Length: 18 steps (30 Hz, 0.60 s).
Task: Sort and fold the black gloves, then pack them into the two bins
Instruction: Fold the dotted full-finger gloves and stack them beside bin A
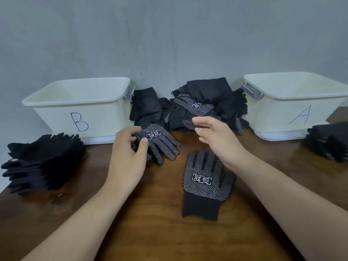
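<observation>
A black glove with white dots (206,183) lies flat on the wooden table, fingers pointing away from me. Another dotted glove (162,143) lies further back, and my left hand (128,153) pinches its near edge between thumb and fingers. My right hand (216,138) hovers just above the table with loosely bent fingers, reaching toward the heap of black gloves (194,104) against the wall; it holds nothing. White bin B (79,108) stands at the back left, white bin A (293,102) at the back right. I can see nothing inside either.
A stack of plain black gloves (43,162) lies at the left in front of bin B. A smaller stack (331,142) sits at the right edge by bin A. A grey wall closes the back.
</observation>
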Tool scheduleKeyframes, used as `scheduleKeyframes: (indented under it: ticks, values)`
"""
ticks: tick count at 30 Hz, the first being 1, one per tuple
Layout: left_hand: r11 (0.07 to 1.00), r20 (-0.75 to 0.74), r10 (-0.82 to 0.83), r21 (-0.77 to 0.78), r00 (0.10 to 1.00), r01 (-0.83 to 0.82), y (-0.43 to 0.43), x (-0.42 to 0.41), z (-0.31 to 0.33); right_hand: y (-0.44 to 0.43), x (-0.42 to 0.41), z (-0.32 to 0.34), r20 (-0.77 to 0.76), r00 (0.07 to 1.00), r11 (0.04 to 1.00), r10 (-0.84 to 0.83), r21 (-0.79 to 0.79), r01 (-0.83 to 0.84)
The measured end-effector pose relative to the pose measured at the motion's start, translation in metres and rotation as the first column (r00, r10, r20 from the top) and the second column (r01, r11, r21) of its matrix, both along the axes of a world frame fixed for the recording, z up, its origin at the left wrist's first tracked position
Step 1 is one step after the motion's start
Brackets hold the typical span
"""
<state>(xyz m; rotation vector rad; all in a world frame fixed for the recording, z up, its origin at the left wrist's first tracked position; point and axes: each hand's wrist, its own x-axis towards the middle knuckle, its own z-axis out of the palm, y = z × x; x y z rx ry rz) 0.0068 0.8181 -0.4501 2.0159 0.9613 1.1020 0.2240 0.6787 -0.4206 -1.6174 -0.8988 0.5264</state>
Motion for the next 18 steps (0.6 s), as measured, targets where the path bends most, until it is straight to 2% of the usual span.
scheduleKeyframes:
  ticks: [2, 4, 6, 10, 12, 15, 18]
  values:
    - [0.985, -0.09, -0.014, 0.171, 0.996, 0.029, -0.001, 0.001, -0.003, -0.001, 0.01, -0.005, 0.341, 0.938, 0.985, -0.059, -0.132, 0.11]
    - [0.967, -0.165, -0.019, 0.249, 0.986, 0.06, -0.002, 0.001, -0.007, -0.002, 0.021, -0.014, 0.638, 0.77, 0.949, -0.025, -0.228, 0.22]
    - [0.955, -0.247, -0.038, 0.276, 0.968, 0.108, -0.003, 0.002, -0.011, -0.002, 0.029, -0.022, 0.75, 0.661, 0.914, 0.018, -0.281, 0.294]
    - [0.959, -0.413, -0.084, 0.214, 0.907, 0.187, -0.006, 0.007, -0.015, 0.009, 0.038, -0.023, 0.792, 0.606, 0.877, 0.072, -0.34, 0.34]
    - [0.959, -0.46, -0.071, 0.214, 0.885, 0.188, -0.006, 0.008, -0.018, 0.013, 0.042, -0.022, 0.776, 0.629, 0.883, 0.046, -0.326, 0.337]
    - [0.959, -0.487, -0.046, 0.222, 0.872, 0.175, -0.006, 0.009, -0.021, 0.012, 0.049, -0.021, 0.697, 0.717, 0.923, -0.025, -0.259, 0.284]
    - [0.963, -0.49, -0.046, 0.21, 0.871, 0.17, -0.007, 0.01, -0.02, 0.011, 0.049, -0.012, 0.516, 0.853, 0.977, -0.072, -0.137, 0.165]
